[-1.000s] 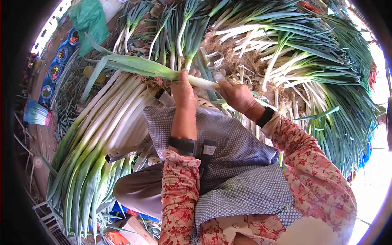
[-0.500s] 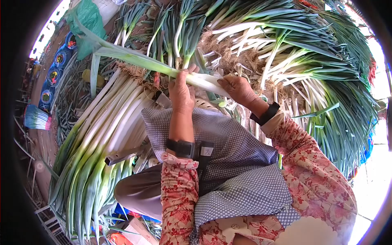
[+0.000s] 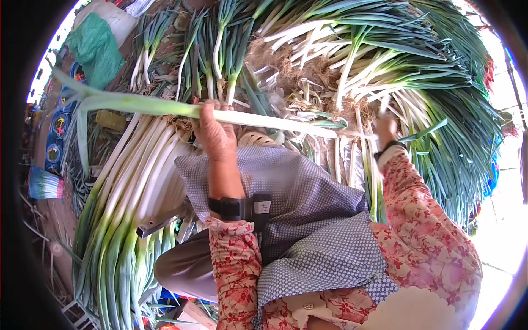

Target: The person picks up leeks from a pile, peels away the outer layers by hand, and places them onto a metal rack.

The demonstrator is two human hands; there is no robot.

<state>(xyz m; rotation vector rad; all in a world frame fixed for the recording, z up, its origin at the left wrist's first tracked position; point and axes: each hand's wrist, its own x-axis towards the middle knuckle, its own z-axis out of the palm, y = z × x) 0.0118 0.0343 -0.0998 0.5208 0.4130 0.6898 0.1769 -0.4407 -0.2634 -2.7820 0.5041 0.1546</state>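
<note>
— While the apron (image 3: 308, 220) fills the near ground at six o'clock, where do the hands sit?

— Just beyond it. The left hand (image 3: 215, 132), at about eleven o'clock from the lap, has its fingers wrapped tight round a leek (image 3: 264, 119) where white shaft meets green. The right hand (image 3: 385, 127), out at two o'clock, is up by the root end; it's blurred, so I cannot tell whether its fingers grip anything.

— And the leek itself?

— It lies nearly level across the lap, leaves trailing to nine o'clock, white end toward three. Thin strips of skin hang near the root end, so I'd judge the peeling of this one nearly finished.

— How much is done overall?

— A cleaned stack (image 3: 132, 203) lies at eight o'clock, white shafts neat and side by side. Farther off, from twelve to three o'clock, a big heap (image 3: 385, 60) with roots on waits untouched. Much looks left to do.
</note>
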